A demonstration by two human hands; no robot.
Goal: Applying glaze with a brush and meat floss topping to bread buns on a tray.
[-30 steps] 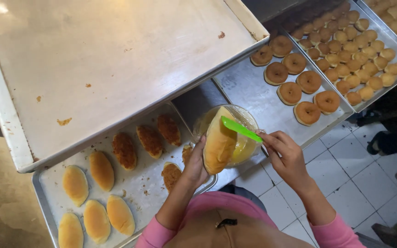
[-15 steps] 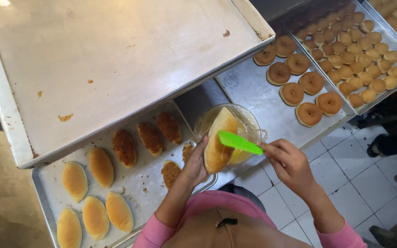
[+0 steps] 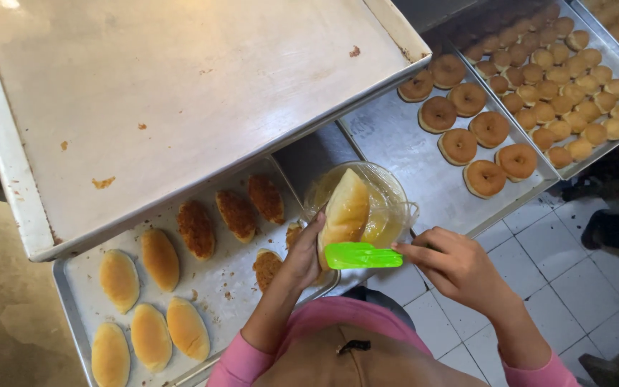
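Above the clear bowl [image 3: 367,204] of yellowish spread, the left hand [image 3: 304,254] holds an oblong bun [image 3: 345,211] upright, its grip closed around the lower end. The right hand [image 3: 453,265] pinches a green spatula [image 3: 363,256], which has dropped from the bowl's rim to just below the bun, blade level, so spreading looks underway. Plain and crumbed buns lie on the tray [image 3: 231,287] alongside; ring doughnuts [image 3: 488,129] sit beyond.

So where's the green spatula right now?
The green spatula is in the right hand, low in the middle, touching the bun beside the bowl.
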